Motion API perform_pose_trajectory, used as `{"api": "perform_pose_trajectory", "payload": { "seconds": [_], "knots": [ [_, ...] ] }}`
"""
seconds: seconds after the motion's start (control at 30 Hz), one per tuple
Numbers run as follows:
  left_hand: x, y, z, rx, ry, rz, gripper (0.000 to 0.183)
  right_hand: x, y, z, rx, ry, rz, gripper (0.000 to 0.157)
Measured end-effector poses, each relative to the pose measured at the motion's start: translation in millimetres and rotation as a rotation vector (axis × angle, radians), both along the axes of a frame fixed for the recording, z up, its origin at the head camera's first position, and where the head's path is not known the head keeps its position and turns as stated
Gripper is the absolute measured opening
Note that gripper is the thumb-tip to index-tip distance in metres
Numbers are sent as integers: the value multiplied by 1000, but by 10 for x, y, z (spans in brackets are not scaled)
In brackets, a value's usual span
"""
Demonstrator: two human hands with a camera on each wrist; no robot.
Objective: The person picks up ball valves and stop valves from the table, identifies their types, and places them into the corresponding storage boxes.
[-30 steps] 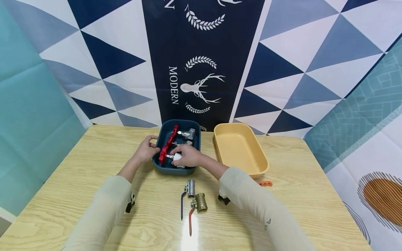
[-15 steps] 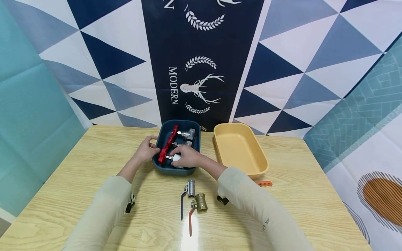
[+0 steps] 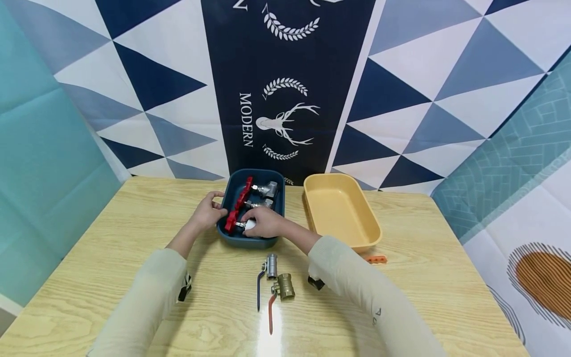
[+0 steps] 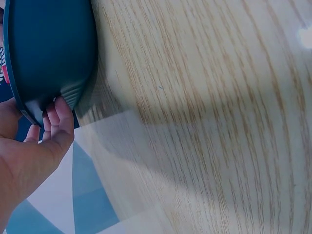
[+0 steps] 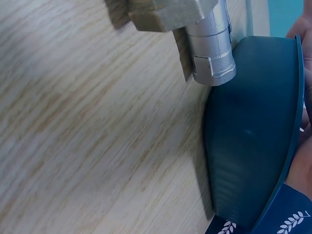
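My left hand (image 3: 208, 212) grips the left rim of a dark blue plastic bin (image 3: 250, 243); in the left wrist view, the thumb sits over the rim and the fingers curl under the bin's outer wall (image 4: 53, 44). Inside the bin, my right hand (image 3: 266, 223) pinches the white part of a red-handled valve (image 3: 241, 224) near the front end. Its body is mostly hidden by the hand. Behind it lie two more metal valves with red handles, a middle valve (image 3: 260, 204) and a far valve (image 3: 266, 190). The right wrist view shows the right hand only partly, past the bin wall.
In front of the bin lie a silver ball valve (image 3: 271, 267) with a blue lever and a brass ball valve (image 3: 286, 286) with a red lever. A yellow tray (image 3: 376, 238) stands right of the bin, with an orange strip (image 3: 376, 259) beside it. A patterned wall (image 3: 178, 99) rises behind.
Both hands stay almost where they were, on the bin and the front valve. The front red handle looks slightly turned. The head view shifts a little.
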State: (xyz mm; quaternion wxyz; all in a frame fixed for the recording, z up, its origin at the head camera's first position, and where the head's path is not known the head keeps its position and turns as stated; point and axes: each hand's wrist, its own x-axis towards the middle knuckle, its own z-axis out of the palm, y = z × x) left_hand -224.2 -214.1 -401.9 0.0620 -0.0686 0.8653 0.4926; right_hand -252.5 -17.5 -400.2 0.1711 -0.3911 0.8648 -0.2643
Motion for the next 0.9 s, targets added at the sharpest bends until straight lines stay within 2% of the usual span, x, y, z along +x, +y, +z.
{"api": "perform_pose_trajectory", "payload": {
  "seconds": [0.43, 0.9],
  "knots": [
    [-17, -11, -17, 11, -8, -1, 51, 43, -50, 28, 138, 58, 30, 32],
    [-25, -22, -40, 30, 2, 0, 51, 34, -84, 3, 178, 20, 45, 33]
  ]
}}
